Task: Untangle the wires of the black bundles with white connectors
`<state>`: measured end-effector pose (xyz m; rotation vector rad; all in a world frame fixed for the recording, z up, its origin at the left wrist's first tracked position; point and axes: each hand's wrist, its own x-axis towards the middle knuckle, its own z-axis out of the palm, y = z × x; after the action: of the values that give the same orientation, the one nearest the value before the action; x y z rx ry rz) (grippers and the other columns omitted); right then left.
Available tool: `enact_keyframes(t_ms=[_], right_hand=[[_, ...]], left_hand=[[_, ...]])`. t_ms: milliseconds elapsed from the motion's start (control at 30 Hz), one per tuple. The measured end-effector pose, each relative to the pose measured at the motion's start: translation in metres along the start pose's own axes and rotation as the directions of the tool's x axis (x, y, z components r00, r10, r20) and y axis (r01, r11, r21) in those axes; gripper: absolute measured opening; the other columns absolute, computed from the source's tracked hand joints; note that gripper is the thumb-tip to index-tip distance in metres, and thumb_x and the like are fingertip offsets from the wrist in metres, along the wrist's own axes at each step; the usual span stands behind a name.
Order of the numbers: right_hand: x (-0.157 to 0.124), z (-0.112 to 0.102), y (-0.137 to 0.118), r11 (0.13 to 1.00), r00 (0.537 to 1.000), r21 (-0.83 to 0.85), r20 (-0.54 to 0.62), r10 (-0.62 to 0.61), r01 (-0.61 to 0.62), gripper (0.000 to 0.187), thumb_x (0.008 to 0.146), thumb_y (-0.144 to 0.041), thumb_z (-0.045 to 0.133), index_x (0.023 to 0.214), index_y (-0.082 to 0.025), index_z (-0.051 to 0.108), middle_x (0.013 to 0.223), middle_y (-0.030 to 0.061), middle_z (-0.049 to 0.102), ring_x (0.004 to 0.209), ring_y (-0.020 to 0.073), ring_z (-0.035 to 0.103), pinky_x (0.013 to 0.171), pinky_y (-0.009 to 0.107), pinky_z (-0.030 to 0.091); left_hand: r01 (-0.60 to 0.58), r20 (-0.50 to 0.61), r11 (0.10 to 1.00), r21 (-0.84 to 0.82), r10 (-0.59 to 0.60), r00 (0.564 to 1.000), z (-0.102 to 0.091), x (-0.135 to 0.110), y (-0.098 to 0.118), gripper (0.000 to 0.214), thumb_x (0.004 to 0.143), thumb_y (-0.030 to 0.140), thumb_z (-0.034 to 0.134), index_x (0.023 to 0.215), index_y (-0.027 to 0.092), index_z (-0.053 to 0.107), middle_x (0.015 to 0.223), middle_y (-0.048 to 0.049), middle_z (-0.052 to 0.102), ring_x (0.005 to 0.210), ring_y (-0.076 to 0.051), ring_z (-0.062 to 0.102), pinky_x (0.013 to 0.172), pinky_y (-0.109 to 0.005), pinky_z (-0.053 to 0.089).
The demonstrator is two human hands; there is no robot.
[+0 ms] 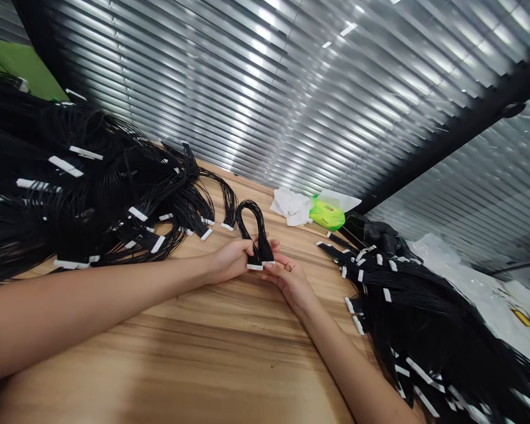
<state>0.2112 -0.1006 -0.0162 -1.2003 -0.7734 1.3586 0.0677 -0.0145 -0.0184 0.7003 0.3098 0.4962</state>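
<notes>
A looped bundle of black wires, a wire harness (pixel 251 221), rises in an arch above my hands, with white connectors (pixel 259 264) at its two ends. My left hand (pixel 232 260) grips the bundle near those ends from the left. My right hand (pixel 289 282) comes in palm up from below, its fingers against the connectors. A large heap of similar black harnesses with white connectors (pixel 92 188) lies just left of my hands. Another heap (pixel 424 318) lies to the right of my right forearm.
Both heaps rest on a wooden tabletop (pixel 159 347). Crumpled white tissue (pixel 289 207) and a green packet (pixel 327 213) sit at the far edge, with a black plastic bag (pixel 386 238) nearby. Metal slat blinds (pixel 247 88) stand behind. White plastic sheeting (pixel 463 277) lies at right.
</notes>
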Motion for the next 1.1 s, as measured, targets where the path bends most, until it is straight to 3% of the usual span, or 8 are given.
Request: enact_keyframes(t_ms=[267,400,567,767,833,967,1100], right_hand=[[-0.006,0.005,0.003,0.998,0.995,-0.049,-0.084,-0.052,0.048,0.029,0.059,-0.03,0.083,0.083,-0.018,0.074,0.073,0.002,0.076,0.065,0.0172,0.068,0.064,0.029,0.056],[-0.012,0.01,0.006,0.993,0.988,-0.092,-0.127,-0.086,0.075,0.03,0.061,-0.03,0.083,0.087,-0.02,0.073,0.073,0.0015,0.077,0.068,0.0182,0.07,0.069,0.03,0.056],[-0.015,0.014,0.007,0.985,0.978,-0.16,-0.184,-0.1,0.071,0.039,0.058,-0.033,0.084,0.093,-0.02,0.073,0.076,0.0024,0.078,0.067,0.0209,0.07,0.074,0.038,0.057],[-0.019,0.017,0.013,0.987,0.98,-0.141,-0.175,-0.099,0.074,0.032,0.066,-0.037,0.08,0.094,-0.022,0.074,0.083,0.0039,0.078,0.081,0.0222,0.072,0.084,0.036,0.054],[-0.021,0.017,0.014,0.979,0.979,-0.193,-0.177,-0.104,0.069,0.025,0.069,-0.041,0.077,0.084,-0.021,0.074,0.076,0.0047,0.077,0.078,0.0234,0.071,0.082,0.037,0.055],[-0.024,0.017,0.012,0.951,0.976,-0.305,-0.186,-0.11,0.049,0.027,0.07,-0.047,0.075,0.075,-0.02,0.074,0.069,0.0053,0.075,0.073,0.0242,0.07,0.078,0.038,0.054],[-0.024,0.015,0.009,0.942,0.977,-0.336,-0.194,-0.091,0.022,0.027,0.071,-0.047,0.073,0.072,-0.02,0.074,0.065,0.0049,0.074,0.07,0.0239,0.069,0.076,0.038,0.053]], left_hand=[[0.015,-0.014,0.996,-0.083,-0.016,1.0,0.001,0.0,0.003,0.056,0.054,0.006,0.043,0.107,0.012,0.058,0.108,-0.0092,0.068,0.108,-0.024,0.058,0.092,-0.036,0.042],[0.01,-0.02,0.993,-0.12,-0.012,1.0,0.003,-0.001,0.004,0.054,0.052,0.005,0.042,0.102,0.011,0.061,0.098,-0.0093,0.069,0.097,-0.023,0.061,0.082,-0.033,0.045],[-0.015,-0.045,0.984,-0.176,0.007,0.999,0.005,-0.003,0.0,0.057,0.057,0.003,0.041,0.11,0.015,0.057,0.094,-0.0058,0.066,0.084,-0.019,0.06,0.069,-0.028,0.044],[-0.08,-0.064,0.974,-0.213,0.068,0.996,0.017,-0.009,-0.002,0.054,0.059,0.003,0.04,0.109,0.016,0.057,0.098,-0.0048,0.064,0.088,-0.017,0.059,0.061,-0.024,0.042],[-0.053,-0.08,0.98,-0.191,0.038,0.996,0.021,-0.011,-0.001,0.055,0.06,0.006,0.041,0.112,0.016,0.056,0.099,-0.0058,0.064,0.079,-0.016,0.057,0.051,-0.021,0.036],[-0.028,-0.127,0.996,-0.082,0.017,0.992,0.022,-0.011,-0.001,0.056,0.062,0.01,0.041,0.116,0.016,0.052,0.105,-0.0071,0.063,0.075,-0.015,0.055,0.049,-0.021,0.037],[-0.083,0.008,0.989,0.121,0.083,0.997,0.019,-0.009,0.0,0.057,0.067,0.015,0.043,0.124,0.018,0.049,0.111,-0.0072,0.062,0.062,-0.013,0.05,0.044,-0.022,0.036]])
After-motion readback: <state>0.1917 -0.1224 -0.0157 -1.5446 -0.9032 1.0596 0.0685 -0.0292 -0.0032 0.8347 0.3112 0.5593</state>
